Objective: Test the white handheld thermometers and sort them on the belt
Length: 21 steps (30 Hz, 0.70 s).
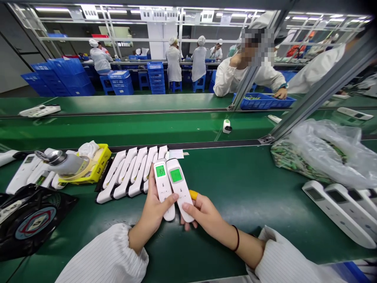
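Two white infrared thermometers are held side by side over the green bench, screens up and lit green. My left hand (153, 210) is closed around the left thermometer (165, 192), whose display shows digits that look like 35.9. Around the lower part of the right thermometer (179, 184) my right hand (203, 212) is closed, its thumb on the front face. A yellow finger cover (193, 195) is on one right finger. The left thumb reaches across to the right thermometer's edge. Just behind my hands lies a row of white thermometers (129, 173) on their sides.
At left are a black fan (37, 222), a yellow basket (100, 169) and a metal bottle (66, 162). To the right, a plastic bag of circuit boards (312, 153) lies behind more thermometers (338, 212). A metal post (318, 86) slants beside the green conveyor (141, 127); a co-worker (235, 74) sits across.
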{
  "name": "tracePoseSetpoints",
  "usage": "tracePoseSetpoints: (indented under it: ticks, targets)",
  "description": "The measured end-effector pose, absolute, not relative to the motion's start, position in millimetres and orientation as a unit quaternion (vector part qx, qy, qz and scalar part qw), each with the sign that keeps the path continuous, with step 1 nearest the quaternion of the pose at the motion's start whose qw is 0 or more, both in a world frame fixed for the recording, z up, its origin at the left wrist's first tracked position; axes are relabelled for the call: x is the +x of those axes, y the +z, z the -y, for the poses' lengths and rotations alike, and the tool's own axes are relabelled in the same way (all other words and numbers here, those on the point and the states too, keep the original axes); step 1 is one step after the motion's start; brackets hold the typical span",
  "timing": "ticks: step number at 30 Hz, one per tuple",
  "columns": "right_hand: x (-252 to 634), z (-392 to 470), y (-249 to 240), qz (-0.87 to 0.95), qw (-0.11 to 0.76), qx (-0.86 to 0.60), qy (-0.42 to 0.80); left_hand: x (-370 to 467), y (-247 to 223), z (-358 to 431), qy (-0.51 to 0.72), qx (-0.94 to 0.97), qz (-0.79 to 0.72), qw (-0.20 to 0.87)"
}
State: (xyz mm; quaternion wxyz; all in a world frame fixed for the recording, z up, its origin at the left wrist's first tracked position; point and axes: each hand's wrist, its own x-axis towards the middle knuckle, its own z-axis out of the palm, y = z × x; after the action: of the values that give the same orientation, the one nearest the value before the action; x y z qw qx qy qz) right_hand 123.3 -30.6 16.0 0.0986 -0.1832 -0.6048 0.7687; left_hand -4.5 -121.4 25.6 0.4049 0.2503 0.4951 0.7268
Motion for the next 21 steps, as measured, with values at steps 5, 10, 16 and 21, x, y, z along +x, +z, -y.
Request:
tracePoseSetpoints:
  ticks: [5,10,16,21]
  targets:
    - [126.8,30.7,15.0,0.663,0.113,-0.223,0.706,1.4,28.2,124.2,0.719,0.273,-0.493,0.407]
    - [123.9,29.7,15.9,0.641,0.091,-0.2,0.736,4.9,26.6,124.6,0.728,0.262,-0.481,0.413]
    - [120.4,35.7,10.3,0.571,0.114,-0.2,0.788,9.2,28.3,123.2,0.73,0.272,-0.503,0.375]
    - [120.9,34.5,10.1,0.608,0.111,-0.181,0.765,8.9,30.8,123.5,0.729,0.274,-0.514,0.361]
